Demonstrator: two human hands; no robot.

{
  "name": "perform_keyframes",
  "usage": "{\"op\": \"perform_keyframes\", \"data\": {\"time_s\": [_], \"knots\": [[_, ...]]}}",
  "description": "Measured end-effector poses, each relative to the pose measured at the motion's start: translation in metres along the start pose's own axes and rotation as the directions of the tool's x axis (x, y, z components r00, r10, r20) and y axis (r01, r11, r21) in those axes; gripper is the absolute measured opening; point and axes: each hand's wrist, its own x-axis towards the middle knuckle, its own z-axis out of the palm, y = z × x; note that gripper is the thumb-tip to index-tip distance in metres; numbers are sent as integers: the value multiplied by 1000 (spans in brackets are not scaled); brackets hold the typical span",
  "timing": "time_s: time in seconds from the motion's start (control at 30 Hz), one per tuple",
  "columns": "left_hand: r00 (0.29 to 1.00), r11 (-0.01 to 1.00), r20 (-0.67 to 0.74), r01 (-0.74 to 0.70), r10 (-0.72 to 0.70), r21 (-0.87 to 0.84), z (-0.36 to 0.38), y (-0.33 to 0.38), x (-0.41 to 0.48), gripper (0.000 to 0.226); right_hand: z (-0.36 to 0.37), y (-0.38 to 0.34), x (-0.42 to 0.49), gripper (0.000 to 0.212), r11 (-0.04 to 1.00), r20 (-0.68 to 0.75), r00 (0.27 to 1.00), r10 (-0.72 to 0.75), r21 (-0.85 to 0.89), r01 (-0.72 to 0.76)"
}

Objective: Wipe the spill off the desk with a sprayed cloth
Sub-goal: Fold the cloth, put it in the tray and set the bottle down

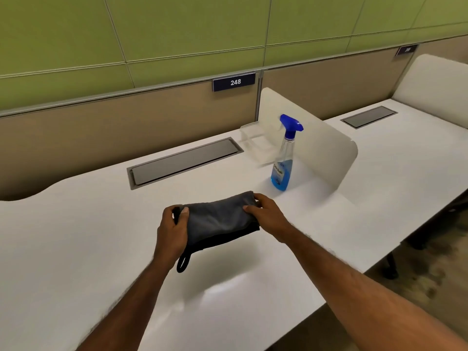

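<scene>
A folded dark grey cloth (217, 220) with a small hanging loop is held just above the white desk (76, 236). My left hand (173, 231) pinches its left end and my right hand (263, 214) grips its right end. A clear spray bottle (283, 171) with a blue trigger head and blue liquid stands upright on the desk, beyond and to the right of my right hand. A faint shiny patch (220, 287) shows on the desk near its front edge; I cannot tell whether it is the spill.
A grey cable hatch (184, 160) is set into the desk behind the cloth. A white divider panel (324, 148) stands just right of the bottle, with a second desk beyond it. A tan partition with a "248" sign (234, 82) runs along the back.
</scene>
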Motion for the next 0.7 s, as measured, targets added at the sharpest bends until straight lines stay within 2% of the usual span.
{"op": "perform_keyframes", "data": {"time_s": [0.17, 0.3, 0.4, 0.57, 0.7], "knots": [[997, 998, 60, 43, -41, -39, 32, 19, 5, 26, -35, -2, 29, 56, 987, -11, 999, -38, -154, 36], [977, 995, 196, 93, -84, -39, 40, 29, 16, 38, -45, -6, 46, 53, 982, -30, 997, -66, -179, 59], [969, 993, 230, 104, -90, -47, 46, 31, 29, 41, -47, -12, 56, 51, 979, -49, 997, -58, -197, 48], [984, 993, 176, 28, -8, -112, 58, 58, 63, 41, -59, -45, 83, 47, 983, -98, 993, -71, -173, 53], [995, 987, 100, 4, 12, -161, 64, 98, 100, 34, -82, -90, 110, 43, 965, -70, 974, -216, -169, 202]]}}
